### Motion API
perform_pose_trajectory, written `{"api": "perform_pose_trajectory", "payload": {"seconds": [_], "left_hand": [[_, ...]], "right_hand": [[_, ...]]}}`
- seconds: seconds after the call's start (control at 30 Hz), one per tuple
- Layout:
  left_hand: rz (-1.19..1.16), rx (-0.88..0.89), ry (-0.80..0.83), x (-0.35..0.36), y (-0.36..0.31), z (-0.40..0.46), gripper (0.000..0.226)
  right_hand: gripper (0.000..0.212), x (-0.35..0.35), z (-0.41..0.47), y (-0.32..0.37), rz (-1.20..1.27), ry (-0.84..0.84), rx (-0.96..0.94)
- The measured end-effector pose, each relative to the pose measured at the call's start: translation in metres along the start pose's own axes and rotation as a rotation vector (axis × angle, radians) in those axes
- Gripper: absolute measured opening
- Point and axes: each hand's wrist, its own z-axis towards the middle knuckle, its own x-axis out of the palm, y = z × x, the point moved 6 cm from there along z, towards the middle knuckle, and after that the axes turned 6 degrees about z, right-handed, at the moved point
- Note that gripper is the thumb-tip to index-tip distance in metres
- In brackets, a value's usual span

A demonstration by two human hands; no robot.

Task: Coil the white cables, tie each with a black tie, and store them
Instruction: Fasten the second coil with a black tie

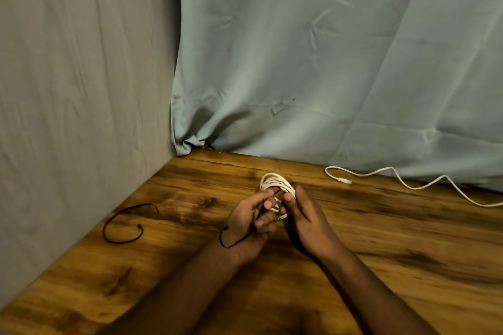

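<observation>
Bare table (pixel 381 266) lies open to the right and front of both hands. To the left, a loose black tie (pixel 122 221) curls near the grey wall (pixel 68 90). A second white cable (pixel 408 185) snakes along the curtain (pixel 326 62) behind, probably touching its hem.

2 white cables (pixel 275 183), 2 black ties (pixel 122 221)
</observation>
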Motion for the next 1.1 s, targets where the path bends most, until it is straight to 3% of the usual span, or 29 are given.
{"api": "perform_pose_trajectory", "payload": {"seconds": [0.2,0.3,0.47,0.83,1.1], "left_hand": [[0.077,0.024,-0.013,0.001,0.007,0.004,0.015],[0.202,0.083,-0.091,-0.002,0.008,0.007,0.019],[0.361,0.135,-0.175,-0.005,0.009,0.007,0.025],[0.205,0.127,-0.239,-0.008,0.008,0.003,0.015],[0.115,0.114,-0.105,0.005,0.008,-0.001,0.026]], "right_hand": [[0.018,-0.001,0.000,-0.015,0.138,-0.015,0.054],[0.027,0.000,-0.001,-0.022,0.208,-0.017,0.112],[0.016,-0.002,-0.002,-0.023,0.110,-0.005,0.088],[0.008,0.004,-0.005,0.004,-0.033,0.020,-0.048],[0.049,0.010,0.002,-0.022,0.255,-0.020,0.100]]}}
